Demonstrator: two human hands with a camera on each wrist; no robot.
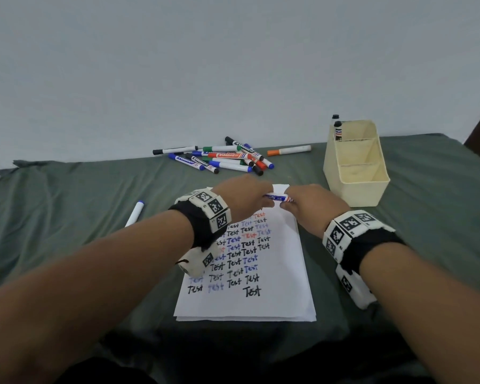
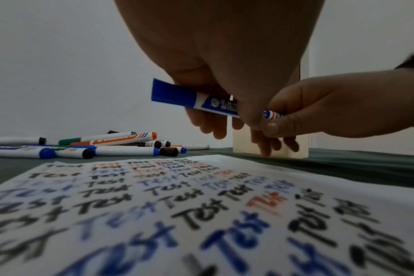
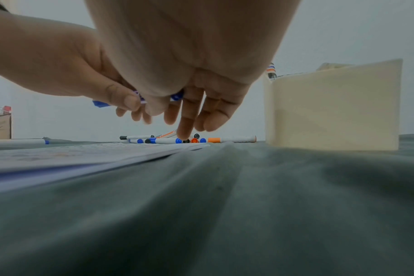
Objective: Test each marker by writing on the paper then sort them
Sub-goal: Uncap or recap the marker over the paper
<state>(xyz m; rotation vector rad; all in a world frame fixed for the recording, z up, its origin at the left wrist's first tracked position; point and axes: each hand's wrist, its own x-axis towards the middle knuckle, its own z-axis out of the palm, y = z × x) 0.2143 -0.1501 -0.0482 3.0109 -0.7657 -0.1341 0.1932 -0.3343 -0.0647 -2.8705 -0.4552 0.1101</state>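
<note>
- While both hands meet above the far end of the paper (image 1: 247,273), they hold one blue marker (image 2: 201,100) level between them, clear of the sheet.
- The left hand (image 1: 244,195) grips the marker near the cap end. In the left wrist view, its thumb and fingers are curled round the barrel, and the blue cap (image 2: 173,93) sticks out free to the side.
- The right hand (image 1: 311,206) pinches the opposite, striped end between thumb and forefinger. Its other fingers hang loose and hold nothing.
- The cap is still seated, so the step in hand is probably uncapping before a test stroke. Recapping after a stroke cannot be ruled out.
- If uncapping, the next move calls for a straight pull along the barrel, one hand on the cap and the other on the body. The left grip sits behind the cap and would first need to shift onto it.
- The tip then goes to a blank patch. Rows of "Test" fill most of the upper sheet, and bare space remains at the near end.
- The pile (image 1: 219,157) of unsorted markers lies on the cloth (image 1: 67,217) beyond the paper.
- The bin (image 1: 355,173) stands to the right with two markers upright in its far compartment. The near compartments look empty.
- One marker (image 1: 135,213) lies alone left of the paper, and an orange one (image 1: 288,150) lies between pile and bin.
</note>
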